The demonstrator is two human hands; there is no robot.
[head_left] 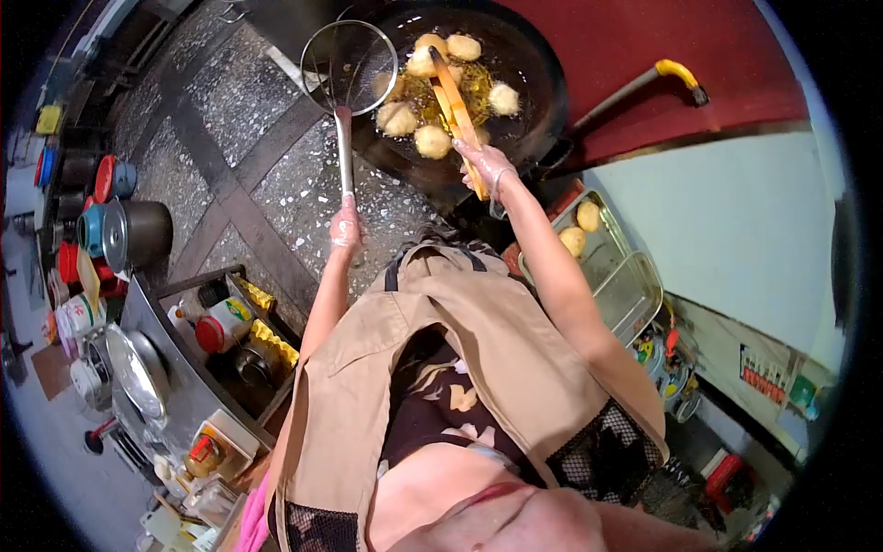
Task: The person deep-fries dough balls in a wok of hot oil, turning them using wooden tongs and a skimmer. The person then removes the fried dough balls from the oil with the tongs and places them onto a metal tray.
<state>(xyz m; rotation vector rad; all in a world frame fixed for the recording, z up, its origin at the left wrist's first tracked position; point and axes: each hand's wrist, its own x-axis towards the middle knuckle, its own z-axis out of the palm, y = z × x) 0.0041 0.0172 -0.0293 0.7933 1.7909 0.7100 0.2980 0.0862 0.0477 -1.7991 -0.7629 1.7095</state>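
My left hand (pixel 346 228), in a clear plastic glove, grips the metal handle of a round wire skimmer (pixel 349 69). The skimmer's mesh hangs over the left rim of a large dark wok (pixel 543 87). In the wok, several pale golden balls (pixel 432 142) float in oil. My right hand (pixel 487 168), also gloved in clear plastic, is closed around long wooden tongs (pixel 452 106) that reach into the wok. The tips of the tongs are at a ball near the top of the group; whether they pinch it I cannot tell.
Right of me, a metal tray (pixel 616 267) holds two golden balls (pixel 588 216). A yellow-ended handle (pixel 679 72) lies against the red surface behind it. To the left stand a dark pot (pixel 138 235), a shelf with jars (pixel 223 324) and a counter with a metal lid (pixel 136 373).
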